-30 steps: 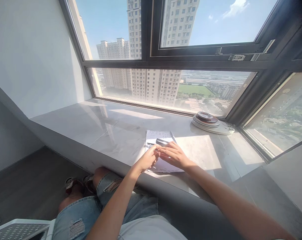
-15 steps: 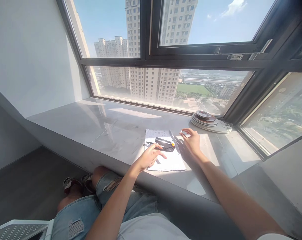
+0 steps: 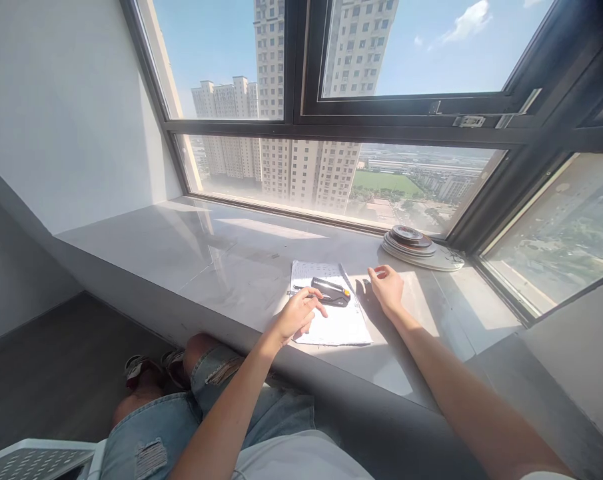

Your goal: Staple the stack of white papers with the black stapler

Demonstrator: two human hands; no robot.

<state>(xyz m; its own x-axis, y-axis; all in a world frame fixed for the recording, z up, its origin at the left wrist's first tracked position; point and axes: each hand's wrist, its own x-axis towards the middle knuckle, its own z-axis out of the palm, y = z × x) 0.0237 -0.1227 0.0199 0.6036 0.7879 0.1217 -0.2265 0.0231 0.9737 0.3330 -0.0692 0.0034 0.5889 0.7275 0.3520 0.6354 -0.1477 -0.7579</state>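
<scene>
On the pale windowsill (image 3: 251, 267), near the front edge, some marked paper sheets (image 3: 334, 330). On top of the paper sheets, a black tool (image 3: 332, 293) with a yellow end, by its look probably a stapler. Just left of it, a thin dark pen (image 3: 298, 288), partly hidden by fingers. Over the left part of the paper sheets, the left hand (image 3: 300, 313), with fingers loosely spread and a little bent, close beside the black tool and the pen; from this angle, not possible to tell touching from hovering.

To the right of the paper sheets, apart from them, the right hand (image 3: 387, 287), with thumb and fingers curled; impossible to tell a pinch on something small from a loose curl. Farther right, near the window corner, a stack of plates (image 3: 408, 243).

As a judgement, step in hand: probably a small setting-down or picking-up by the right hand. For the next move, need of careful control of thumb and fingers, low over the windowsill, without pushing the paper sheets.
</scene>
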